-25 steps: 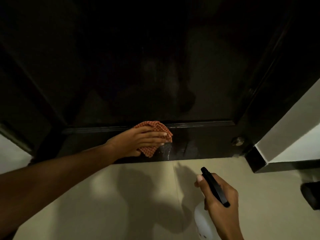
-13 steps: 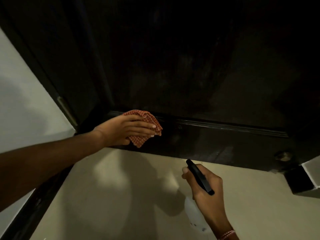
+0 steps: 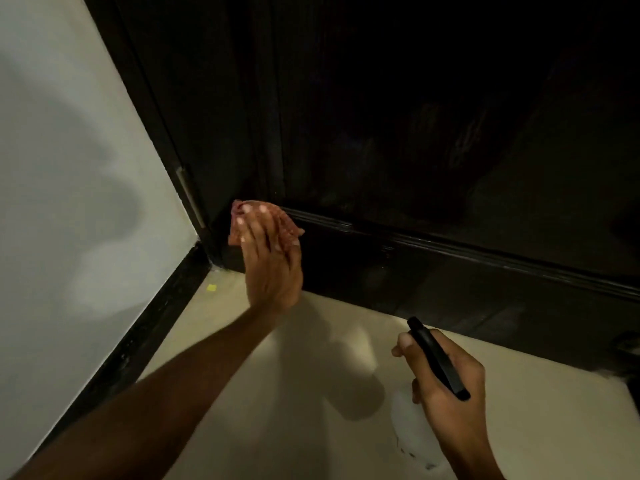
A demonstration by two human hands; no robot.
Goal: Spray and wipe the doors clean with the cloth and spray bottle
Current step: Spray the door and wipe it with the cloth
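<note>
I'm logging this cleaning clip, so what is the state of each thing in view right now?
cloth: crumpled, pressed against the door's lower left corner
left hand: fingers straight, pressing the cloth
spray bottle: held, nozzle towards the door
right hand: curled round the spray bottle's neck
door: dark, glossy, looks shut

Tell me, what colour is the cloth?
The cloth is reddish-orange, seen in the head view.
</note>
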